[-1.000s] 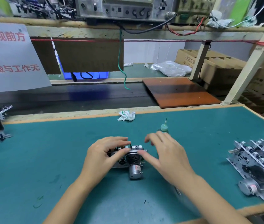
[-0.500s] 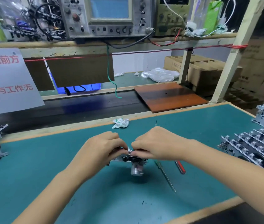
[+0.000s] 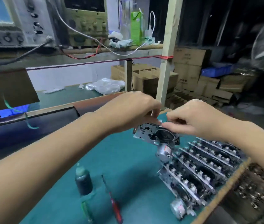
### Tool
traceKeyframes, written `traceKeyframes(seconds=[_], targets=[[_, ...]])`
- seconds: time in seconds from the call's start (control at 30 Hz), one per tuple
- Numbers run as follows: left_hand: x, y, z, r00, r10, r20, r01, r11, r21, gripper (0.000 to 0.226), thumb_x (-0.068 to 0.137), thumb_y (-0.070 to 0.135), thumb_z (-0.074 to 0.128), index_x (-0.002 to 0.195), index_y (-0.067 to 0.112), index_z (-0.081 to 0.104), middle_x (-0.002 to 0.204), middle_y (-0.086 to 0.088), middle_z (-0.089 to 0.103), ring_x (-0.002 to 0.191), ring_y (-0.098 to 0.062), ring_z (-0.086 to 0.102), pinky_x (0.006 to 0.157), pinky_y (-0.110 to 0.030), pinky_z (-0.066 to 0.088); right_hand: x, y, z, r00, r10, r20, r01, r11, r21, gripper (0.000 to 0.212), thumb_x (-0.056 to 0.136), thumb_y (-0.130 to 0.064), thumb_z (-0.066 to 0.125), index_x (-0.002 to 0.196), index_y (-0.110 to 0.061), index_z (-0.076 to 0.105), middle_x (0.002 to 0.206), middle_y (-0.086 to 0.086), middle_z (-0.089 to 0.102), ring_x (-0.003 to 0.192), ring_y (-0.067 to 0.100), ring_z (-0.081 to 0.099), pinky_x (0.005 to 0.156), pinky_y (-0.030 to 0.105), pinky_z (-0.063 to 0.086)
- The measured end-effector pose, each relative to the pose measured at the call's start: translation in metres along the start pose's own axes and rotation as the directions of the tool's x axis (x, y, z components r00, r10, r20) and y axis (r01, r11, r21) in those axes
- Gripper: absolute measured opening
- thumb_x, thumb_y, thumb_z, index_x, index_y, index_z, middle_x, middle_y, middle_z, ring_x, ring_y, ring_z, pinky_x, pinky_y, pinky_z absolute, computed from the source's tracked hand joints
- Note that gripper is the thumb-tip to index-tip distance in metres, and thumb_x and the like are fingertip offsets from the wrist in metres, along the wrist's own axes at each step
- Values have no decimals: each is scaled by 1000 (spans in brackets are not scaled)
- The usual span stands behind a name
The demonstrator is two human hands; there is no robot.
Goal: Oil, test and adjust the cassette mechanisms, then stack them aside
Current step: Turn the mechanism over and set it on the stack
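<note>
Head view, at my workbench: both my hands hold one cassette mechanism [image 3: 156,135] in the air above the green bench mat [image 3: 128,167]. My left hand [image 3: 134,109] curls its fingers over the top left edge of the metal frame, and my right hand [image 3: 194,118] pinches the top right edge, thumb and fingertips closed on it. Its face with the dark round flywheel is turned toward me, and the small silver motor [image 3: 163,150] hangs from its lower edge. The unit is tilted, its left end a little higher.

Directly below my right hand and forearm, a row of finished mechanisms [image 3: 197,173] leans one against another at the mat's right edge; the held unit hangs just above the far left end of that row, and I cannot tell whether the motor touches it. Below my left forearm stand a dark oil bottle [image 3: 83,180] and, just right of it, a red-handled screwdriver [image 3: 115,206] lying on the mat. A green-handled tool [image 3: 86,209] lies just below the bottle, blurred.

Beyond my hands, a wooden post [image 3: 166,62] rises from the bench, with test instruments [image 3: 86,25] and a green carton [image 3: 136,28] on the shelf above my left hand. Stacked cardboard boxes [image 3: 191,73] sit beyond my right hand.
</note>
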State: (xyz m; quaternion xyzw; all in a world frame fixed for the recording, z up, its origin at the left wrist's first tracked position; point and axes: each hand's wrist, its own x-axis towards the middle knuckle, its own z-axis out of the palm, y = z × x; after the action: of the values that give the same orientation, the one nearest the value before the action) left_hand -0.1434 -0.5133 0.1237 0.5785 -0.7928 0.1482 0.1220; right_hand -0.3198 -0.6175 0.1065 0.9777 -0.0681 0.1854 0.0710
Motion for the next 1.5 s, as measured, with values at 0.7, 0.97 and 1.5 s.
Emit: traceKeyframes(seconds=[0.7, 0.97, 1.5], targets=[[203, 17, 182, 987, -93, 134, 89, 995, 36, 29, 94, 41, 54, 108, 16, 59, 111, -4, 63, 102, -28, 60, 77, -35, 47, -68, 186, 85, 868, 451, 209, -391, 879, -274, 45, 96, -45, 44, 60, -24, 29, 54, -9, 37, 58, 17, 40, 55, 31, 24], [213, 23, 193, 994, -101, 43, 94, 985, 147, 30, 92, 41, 58, 108, 16, 64, 107, -2, 63, 96, -26, 62, 65, -31, 37, -76, 189, 94, 878, 467, 101, -428, 863, -268, 33, 97, -43, 46, 76, -18, 44, 75, 3, 64, 73, 24, 59, 59, 31, 32], [150, 7, 148, 984, -173, 41, 175, 984, -27, 22, 93, 33, 57, 114, 29, 59, 117, 5, 58, 109, -19, 57, 74, -30, 41, -46, 103, 62, 851, 515, 103, -480, 843, -244, 26, 95, -47, 43, 110, -26, 42, 106, -7, 57, 100, 16, 53, 68, 30, 39]])
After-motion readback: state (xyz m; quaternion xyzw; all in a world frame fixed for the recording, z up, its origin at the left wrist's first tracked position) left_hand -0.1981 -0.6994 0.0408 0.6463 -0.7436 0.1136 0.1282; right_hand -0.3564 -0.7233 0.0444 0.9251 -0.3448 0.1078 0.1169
